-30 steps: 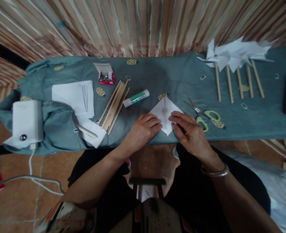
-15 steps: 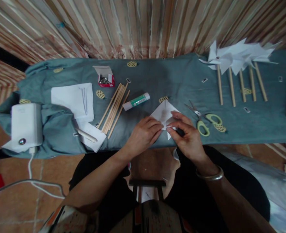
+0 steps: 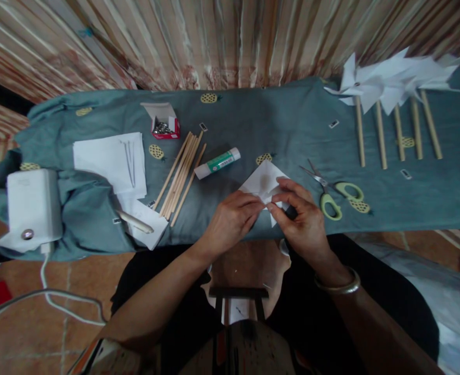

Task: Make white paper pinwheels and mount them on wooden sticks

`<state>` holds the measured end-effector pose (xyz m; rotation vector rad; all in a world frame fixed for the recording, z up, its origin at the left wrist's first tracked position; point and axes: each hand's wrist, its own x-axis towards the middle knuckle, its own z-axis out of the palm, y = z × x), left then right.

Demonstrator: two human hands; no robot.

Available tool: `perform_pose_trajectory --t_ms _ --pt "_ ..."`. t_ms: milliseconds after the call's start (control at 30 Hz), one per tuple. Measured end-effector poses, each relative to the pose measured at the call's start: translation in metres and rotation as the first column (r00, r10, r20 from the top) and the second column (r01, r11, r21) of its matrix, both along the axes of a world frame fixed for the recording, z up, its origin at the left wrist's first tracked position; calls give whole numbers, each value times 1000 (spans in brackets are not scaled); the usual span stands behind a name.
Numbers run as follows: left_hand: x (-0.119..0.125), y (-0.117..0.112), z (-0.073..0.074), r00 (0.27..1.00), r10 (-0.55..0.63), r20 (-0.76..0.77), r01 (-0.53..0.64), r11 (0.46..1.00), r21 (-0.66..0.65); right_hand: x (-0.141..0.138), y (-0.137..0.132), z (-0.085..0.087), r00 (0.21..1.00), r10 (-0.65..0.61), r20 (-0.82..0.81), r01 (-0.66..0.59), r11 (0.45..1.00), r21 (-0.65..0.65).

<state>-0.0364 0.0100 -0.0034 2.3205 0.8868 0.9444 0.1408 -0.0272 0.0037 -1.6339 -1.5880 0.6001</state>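
Observation:
A white sheet of paper point(image 3: 264, 176) lies near the table's front edge, one corner pointing away from me and a narrow flap hanging toward me. My left hand point(image 3: 233, 216) is closed on its left side, fingertips pressed at the middle. From the other side my right hand point(image 3: 301, 221) pinches the paper between thumb and forefinger, close to my left fingertips. Whatever small part sits between the fingertips is hidden. Just right of my right hand are scissors point(image 3: 327, 190) with green handles, blades apart. A glue stick point(image 3: 219, 162) lies beyond my left hand.
Wooden sticks point(image 3: 180, 177) lie left of the glue stick, below a small open box of metal pieces point(image 3: 164, 124). Paper sheets point(image 3: 105, 156), a pen-like white tool point(image 3: 135, 222) and a white device point(image 3: 33, 205) with a cable are farther left. Several paper pinwheels point(image 3: 397, 83) lie at the back right.
My view has shifted slightly, so things on the table sit a little farther out to the sides. Both hands keep hold of the paper, with the fingertips moving only slightly.

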Motion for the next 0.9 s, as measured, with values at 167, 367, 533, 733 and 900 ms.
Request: perform_pose_trajectory --t_ms 167,367,533,733,900 --pt "-1 1 -1 1000 4 -7 -4 1000 -19 -1 -2 3 1000 -15 5 15 1000 -8" --pt "-1 1 0 999 15 -38 -18 997 -76 0 -4 3 999 -1 44 2 1000 -9" --pt "-1 0 0 998 29 -60 -34 996 -84 0 -5 2 998 7 61 -7 1000 0" --pt "0 1 1 997 24 -75 -31 996 -86 0 -5 2 995 24 92 -25 1000 9" --pt "0 2 2 997 25 -76 -32 996 -89 0 -6 2 992 33 124 -37 999 30"
